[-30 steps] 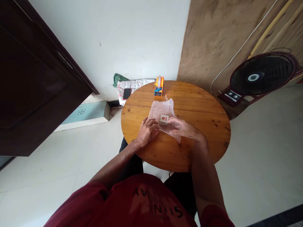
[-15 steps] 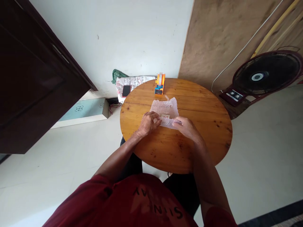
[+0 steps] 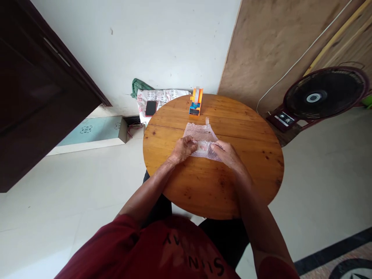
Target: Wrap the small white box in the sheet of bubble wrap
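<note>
A sheet of bubble wrap (image 3: 199, 131) lies on the round wooden table (image 3: 209, 186), its near part folded over a small pale item with red marks (image 3: 203, 147), seen through the plastic. My left hand (image 3: 185, 149) pinches the left end of the fold. At the fold's right end, my right hand (image 3: 226, 152) grips the wrap between thumb and fingers. A short strip of clear tape (image 3: 207, 121) sticks out past the sheet's far edge.
An orange and blue tape dispenser (image 3: 196, 102) stands at the table's far edge. Left of it, beyond the table, a phone (image 3: 150, 108) rests on a printed white bag (image 3: 142, 101). A large fan (image 3: 322, 95) is at the right.
The near flap of bubble wrap now covers the small item, which lay uncovered behind the fold before. Both hands keep hold of the wrap's ends. The view has shifted slightly.
</note>
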`<state>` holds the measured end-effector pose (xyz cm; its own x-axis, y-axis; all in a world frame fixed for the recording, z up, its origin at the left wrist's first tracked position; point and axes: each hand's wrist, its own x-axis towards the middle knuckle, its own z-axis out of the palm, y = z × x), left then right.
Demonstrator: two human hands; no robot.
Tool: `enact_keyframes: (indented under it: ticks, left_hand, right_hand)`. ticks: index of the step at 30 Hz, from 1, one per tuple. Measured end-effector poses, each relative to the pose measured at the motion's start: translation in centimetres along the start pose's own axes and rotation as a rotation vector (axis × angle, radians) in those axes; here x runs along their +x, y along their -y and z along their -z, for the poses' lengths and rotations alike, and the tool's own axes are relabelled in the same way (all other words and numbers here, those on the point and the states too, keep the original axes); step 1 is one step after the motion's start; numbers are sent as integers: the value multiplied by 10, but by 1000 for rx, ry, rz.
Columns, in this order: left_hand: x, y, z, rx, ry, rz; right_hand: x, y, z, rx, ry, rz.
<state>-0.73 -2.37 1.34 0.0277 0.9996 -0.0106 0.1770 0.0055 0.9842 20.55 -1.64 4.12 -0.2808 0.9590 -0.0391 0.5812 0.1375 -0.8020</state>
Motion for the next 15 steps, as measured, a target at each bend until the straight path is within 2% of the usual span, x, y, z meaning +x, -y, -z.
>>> enact_keyframes:
  ticks: [7,11,15]
  left_hand:
    - [2,-3,-3,-90,5,69]
    - [-4,-4,-3,-170,86,99]
    - [-13,-4,-3,-161,146,97]
  right_hand:
    - [3,-8,-2,125,13,-38]
    - [-3,-16,1,144,89,-56]
    - [-9,-22,3,157,98,-53]
